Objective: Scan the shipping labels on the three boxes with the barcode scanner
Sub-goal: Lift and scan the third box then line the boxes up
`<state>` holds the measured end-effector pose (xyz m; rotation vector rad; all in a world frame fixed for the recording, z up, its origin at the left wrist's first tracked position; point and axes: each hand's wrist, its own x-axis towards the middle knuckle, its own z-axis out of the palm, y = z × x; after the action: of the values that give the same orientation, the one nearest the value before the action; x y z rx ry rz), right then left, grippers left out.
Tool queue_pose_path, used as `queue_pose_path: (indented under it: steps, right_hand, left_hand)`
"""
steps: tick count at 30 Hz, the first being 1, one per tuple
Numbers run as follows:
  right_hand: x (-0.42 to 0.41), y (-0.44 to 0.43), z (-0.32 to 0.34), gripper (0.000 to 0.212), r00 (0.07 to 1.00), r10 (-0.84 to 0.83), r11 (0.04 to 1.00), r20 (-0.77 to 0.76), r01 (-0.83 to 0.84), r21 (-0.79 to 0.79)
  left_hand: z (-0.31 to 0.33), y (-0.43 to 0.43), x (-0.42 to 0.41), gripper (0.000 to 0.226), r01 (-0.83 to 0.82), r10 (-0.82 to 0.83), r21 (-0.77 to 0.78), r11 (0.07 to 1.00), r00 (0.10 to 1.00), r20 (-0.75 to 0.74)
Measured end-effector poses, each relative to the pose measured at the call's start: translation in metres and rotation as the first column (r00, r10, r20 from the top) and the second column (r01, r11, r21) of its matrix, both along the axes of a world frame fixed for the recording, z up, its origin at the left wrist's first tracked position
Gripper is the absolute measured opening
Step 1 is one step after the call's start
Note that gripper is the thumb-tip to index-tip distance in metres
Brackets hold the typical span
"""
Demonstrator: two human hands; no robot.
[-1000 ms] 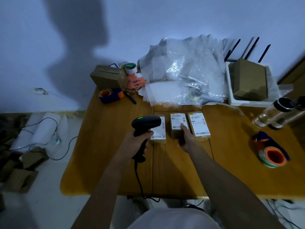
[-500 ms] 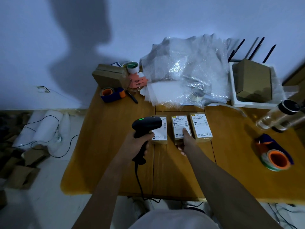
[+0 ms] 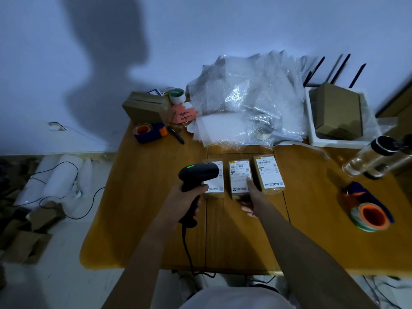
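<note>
- Table: fills the frame's middle.
- Boxes: three labelled ones side by side at centre, left, middle, right.
- Scanner: your left hand is clamped round its handle, over the left box.
- Right hand: your fingers lie loosely spread on the middle box.

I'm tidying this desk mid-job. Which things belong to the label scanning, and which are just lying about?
In use:
barcode scanner, gripped in the left hand
left box
middle box, touched by the right hand
right box

Lying about:
bubble wrap
tape dispensers
bottle
marker
</note>
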<state>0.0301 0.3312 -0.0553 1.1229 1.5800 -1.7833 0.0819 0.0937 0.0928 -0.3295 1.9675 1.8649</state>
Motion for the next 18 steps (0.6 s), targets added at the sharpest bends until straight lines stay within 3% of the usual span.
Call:
queue_pose_path:
  steps: [3,6,10,12,15,18]
  right_hand:
    - [0.006,0.008,0.002,0.082,1.0,0.01,1.0,0.004,-0.01,0.008]
    - [0.011,0.018,0.004,0.065,0.999,0.041,0.997,-0.027,-0.039,0.066]
    - [0.01,0.031,0.007,0.044,0.985,0.098,0.965,-0.145,-0.059,0.254]
    - [0.01,0.037,0.01,0.036,0.976,0.149,0.92,-0.157,-0.079,0.384]
    - [0.009,0.049,0.011,0.041,0.952,0.281,0.787,-0.122,-0.156,0.597]
    - [0.008,0.059,0.015,0.038,0.916,0.385,0.716,-0.114,-0.219,0.663]
  left_hand:
    - [0.001,0.005,-0.002,0.022,0.005,-0.005,0.0,1.0,1.0,-0.009]
    - [0.001,0.013,-0.005,0.024,0.029,-0.029,0.011,1.0,0.999,-0.019]
    - [0.0,0.026,-0.007,0.02,0.053,-0.052,0.009,0.999,0.998,-0.017]
    - [0.0,0.033,-0.008,0.017,0.069,-0.069,0.016,0.997,0.997,-0.022]
    - [0.0,0.042,-0.008,0.018,0.082,-0.082,0.013,0.997,0.996,-0.018]
    - [-0.001,0.05,-0.009,0.019,0.078,-0.077,0.01,0.997,0.997,-0.023]
